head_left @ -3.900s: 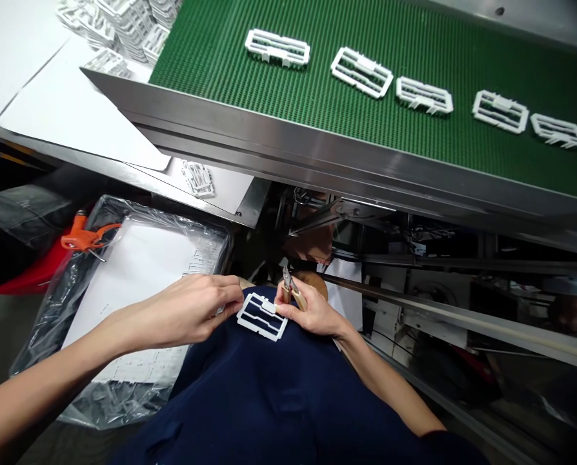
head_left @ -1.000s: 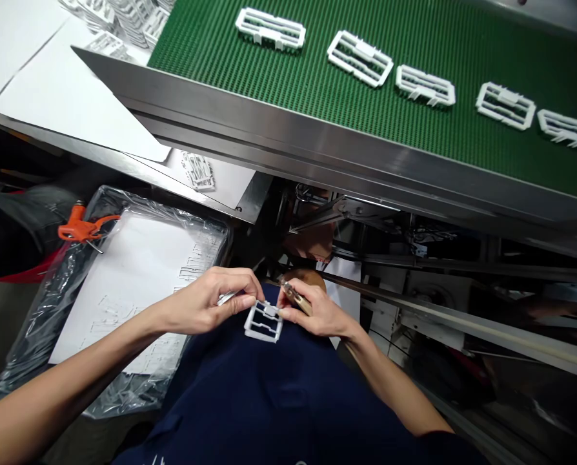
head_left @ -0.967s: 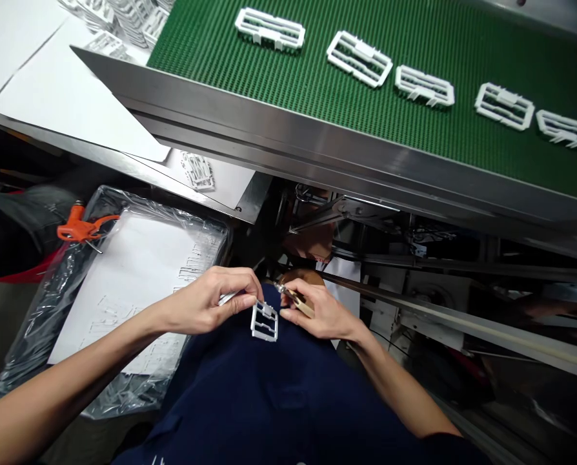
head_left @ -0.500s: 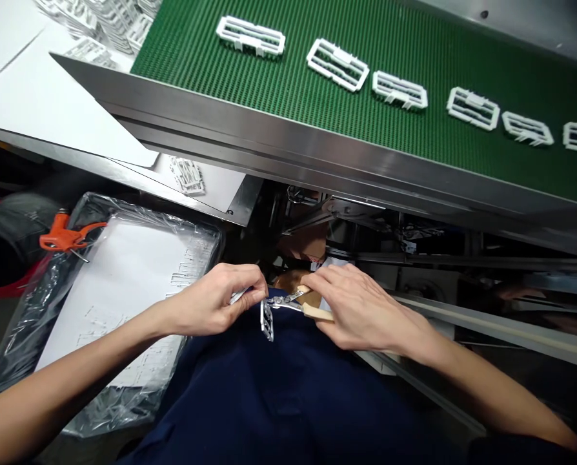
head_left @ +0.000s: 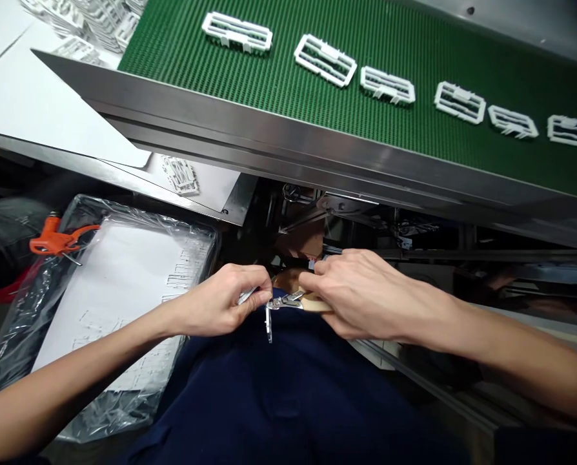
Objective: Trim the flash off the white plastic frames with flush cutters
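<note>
My left hand point(head_left: 218, 302) pinches the top of a white plastic moulded frame point(head_left: 268, 324), which hangs edge-on below it. A slim silver tool point(head_left: 246, 296) also sticks out between the left fingers. My right hand point(head_left: 361, 294) grips side cutters point(head_left: 288, 301) with tan handles, their metal jaws lying against the frame's upper end. The fingers hide most of the handles. Both hands are held over my dark blue shirt point(head_left: 279, 394).
A green studded conveyor belt point(head_left: 288, 77) carries several white frames above a stainless steel rail point(head_left: 288, 139). At left lie a plastic-wrapped tray with white paper point(head_left: 119, 303), an orange clamp point(head_left: 51, 240) and stacked frames point(head_left: 97, 19). Machine parts show under the rail.
The frame has turned from face-on to edge-on. My right hand has swung outward to the right, bringing the cutters level with the jaws at the frame. The view has shifted slightly.
</note>
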`<state>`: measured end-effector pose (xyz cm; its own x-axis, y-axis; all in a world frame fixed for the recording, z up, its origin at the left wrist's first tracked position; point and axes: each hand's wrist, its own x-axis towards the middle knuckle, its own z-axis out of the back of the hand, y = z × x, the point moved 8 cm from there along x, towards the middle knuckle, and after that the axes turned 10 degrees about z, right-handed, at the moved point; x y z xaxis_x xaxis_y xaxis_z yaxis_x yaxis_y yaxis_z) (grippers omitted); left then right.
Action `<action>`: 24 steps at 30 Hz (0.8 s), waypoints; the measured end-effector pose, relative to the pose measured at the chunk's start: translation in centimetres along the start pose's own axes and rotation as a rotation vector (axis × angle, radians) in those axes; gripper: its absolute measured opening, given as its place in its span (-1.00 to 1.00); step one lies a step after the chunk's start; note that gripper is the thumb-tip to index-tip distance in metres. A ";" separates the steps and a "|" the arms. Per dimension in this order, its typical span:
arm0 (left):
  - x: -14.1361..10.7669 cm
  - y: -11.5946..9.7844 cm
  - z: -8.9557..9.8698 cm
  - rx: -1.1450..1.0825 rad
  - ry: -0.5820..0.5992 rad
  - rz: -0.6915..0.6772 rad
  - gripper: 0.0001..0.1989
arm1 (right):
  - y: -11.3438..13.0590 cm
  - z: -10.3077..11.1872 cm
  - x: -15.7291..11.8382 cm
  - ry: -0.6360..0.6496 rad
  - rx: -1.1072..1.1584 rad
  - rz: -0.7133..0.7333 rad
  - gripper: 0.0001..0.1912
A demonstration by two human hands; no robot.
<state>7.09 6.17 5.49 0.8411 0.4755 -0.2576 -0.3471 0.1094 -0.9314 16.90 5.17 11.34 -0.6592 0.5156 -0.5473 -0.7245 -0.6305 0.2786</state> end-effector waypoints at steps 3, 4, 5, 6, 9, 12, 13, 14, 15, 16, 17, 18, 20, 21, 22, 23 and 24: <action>0.1 0.3 -0.2 -0.057 -0.002 0.010 -0.75 | -0.8 0.2 0.3 -0.026 0.079 0.006 -0.96; 0.2 0.4 -0.2 -0.081 -0.008 0.020 -0.76 | -1.2 0.0 0.3 -0.043 0.126 0.002 -0.94; 0.2 0.5 -0.2 -0.105 -0.014 0.031 -0.76 | -1.7 -0.4 0.1 -0.054 0.188 -0.001 -0.92; 0.2 0.7 -0.2 -0.128 -0.021 0.043 -0.77 | -2.2 -1.1 0.0 -0.055 0.269 0.002 -0.92; 0.2 1.4 0.0 -0.203 -0.044 0.077 -0.77 | -3.2 -4.3 0.1 -0.101 0.588 0.006 -0.95; 0.6 2.6 -0.1 -0.331 -0.060 0.128 -0.77 | -3.1 -7.8 1.7 -0.346 0.987 -0.021 -0.83; 0.8 3.1 -0.3 -0.397 -0.051 0.140 -0.76 | -2.7 -9.0 2.3 -0.439 1.112 -0.028 -0.78; 1.1 3.6 -0.5 -0.472 -0.039 0.151 -0.77 | -2.2 -10.1 2.9 -0.513 1.210 -0.034 -0.76; 1.4 4.2 -0.7 -0.550 -0.039 0.168 -0.79 | -1.8 -11.1 3.5 -0.579 1.294 -0.048 -0.76; 1.7 5.1 -0.8 -0.621 -0.060 0.199 -0.84 | -1.3 -11.8 3.8 -0.639 1.361 -0.067 -0.75; 1.9 6.1 -0.8 -0.672 -0.105 0.249 -0.85 | -1.1 -12.3 3.9 -0.697 1.420 -0.091 -0.75; 2.0 7.4 -0.7 -0.697 -0.170 0.317 -0.78 | -1.0 -12.7 3.9 -0.758 1.474 -0.119 -0.74; 1.9 9.5 -0.8 -0.734 -0.279 0.445 -0.61 | -1.2 -13.1 3.4 -0.870 1.551 -0.178 -0.73; 2.0 10.1 -1.2 -0.784 -0.267 0.475 -0.59 | -1.4 -13.2 3.1 -0.916 1.568 -0.209 -0.72; 2.1 10.2 -1.9 -0.868 -0.208 0.466 -0.58 | -1.6 -13.2 2.8 -0.956 1.578 -0.241 -0.72; 2.3 9.8 -2.7 -0.974 -0.123 0.427 -0.55 | -1.8 -13.3 2.7 -0.992 1.587 -0.269 -0.71; 2.4 9.2 -3.4 -1.084 -0.037 0.373 -0.51 | -1.9 -13.4 2.6 -1.027 1.598 -0.289 -0.70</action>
<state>7.30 5.38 -4.55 0.7420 0.3474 -0.5734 -0.0176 -0.8449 -0.5347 19.24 -0.04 -1.19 0.0818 0.9614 -0.2628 0.0921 0.2552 0.9625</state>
